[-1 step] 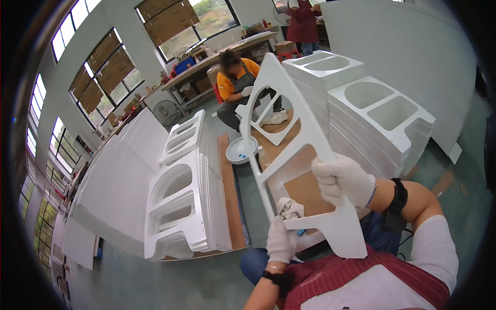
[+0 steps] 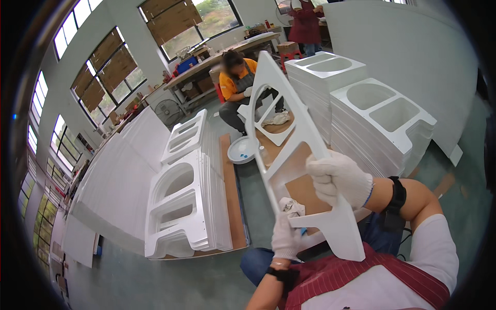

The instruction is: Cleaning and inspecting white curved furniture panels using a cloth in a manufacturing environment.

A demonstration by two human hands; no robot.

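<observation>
Before me stands a tilted white panel with a round cutout and angular cutouts. My left hand, in a white knit glove, is closed on its left edge near the bottom. On the right side, my gloved right hand is wrapped round the panel's edge, fingers curled in. Through a cutout, a crumpled white cloth shows close to my left hand, on brown board. A small blue thing by the left hand is mostly hidden.
White cut panels are stacked at left and right. A white tub sits beyond my panel. A person in an orange shirt crouches ahead, near another cloth. Another person in a red apron stands farther back.
The panel has turned slightly, so its face looks narrower. My left hand has shifted a little up and right with it, and my right hand slightly left.
</observation>
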